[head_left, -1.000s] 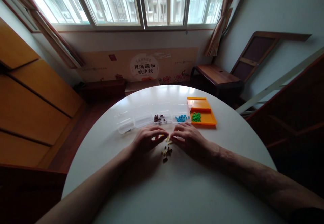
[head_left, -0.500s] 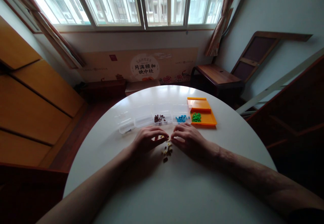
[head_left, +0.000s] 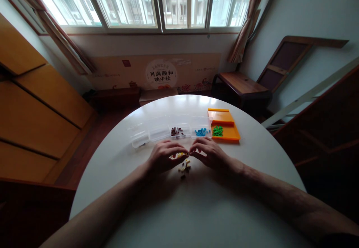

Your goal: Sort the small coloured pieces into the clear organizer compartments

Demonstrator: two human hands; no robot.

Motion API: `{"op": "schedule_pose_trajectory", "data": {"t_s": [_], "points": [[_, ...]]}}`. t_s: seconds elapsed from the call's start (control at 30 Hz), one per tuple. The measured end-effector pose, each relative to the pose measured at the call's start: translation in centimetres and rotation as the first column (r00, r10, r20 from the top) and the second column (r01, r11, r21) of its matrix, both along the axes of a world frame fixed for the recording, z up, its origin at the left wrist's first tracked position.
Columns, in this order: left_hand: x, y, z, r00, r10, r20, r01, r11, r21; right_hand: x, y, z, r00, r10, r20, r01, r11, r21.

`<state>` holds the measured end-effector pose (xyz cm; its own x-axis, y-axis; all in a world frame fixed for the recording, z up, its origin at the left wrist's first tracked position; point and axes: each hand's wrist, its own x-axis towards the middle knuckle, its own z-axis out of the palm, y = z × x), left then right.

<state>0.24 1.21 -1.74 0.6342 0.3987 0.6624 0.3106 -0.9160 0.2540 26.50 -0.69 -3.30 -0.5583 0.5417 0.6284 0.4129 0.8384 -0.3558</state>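
My left hand (head_left: 165, 154) and my right hand (head_left: 209, 152) meet above the middle of the table, both closed in a pinch. Between their fingertips is a tiny dark brown building brick (head_left: 188, 154), mostly covered by the fingers. Just below the hands lies a loose pile of small cream and brown bricks (head_left: 185, 169). Some yellow bricks (head_left: 180, 154) show behind my left thumb and fingers. Beyond the hands, a clear plastic compartment box (head_left: 159, 135) holds dark brown bricks (head_left: 176, 131) in one section and blue bricks (head_left: 202, 132) in another.
An orange tray (head_left: 234, 132) with green bricks (head_left: 217, 130) stands at the right end of the clear box. Everything rests on a round white table (head_left: 179, 210). Past its far edge are a wooden stool (head_left: 242, 83), a printed cardboard panel (head_left: 112, 65) and a window.
My hands have come closer together, so their fingertips now meet at the small brick. My right fingers have risen slightly. The pile, box and tray stay in place.
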Motion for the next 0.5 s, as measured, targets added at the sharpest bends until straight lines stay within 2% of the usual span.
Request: {"op": "schedule_pose_trajectory", "data": {"t_s": [0.23, 0.5], "points": [[0.66, -0.15, 0.39, 1.0, 0.01, 0.001, -0.01, 0.997, 0.073, 0.08, 0.19, 0.19, 1.0, 0.019, -0.024, -0.02, 0.999, -0.044], [0.8, -0.08, 0.49, 0.999, 0.029, -0.015, -0.028, 0.998, 0.058, 0.12, 0.08, 0.02, 0.999, 0.029, -0.041, -0.031, 0.998, -0.053]]}}
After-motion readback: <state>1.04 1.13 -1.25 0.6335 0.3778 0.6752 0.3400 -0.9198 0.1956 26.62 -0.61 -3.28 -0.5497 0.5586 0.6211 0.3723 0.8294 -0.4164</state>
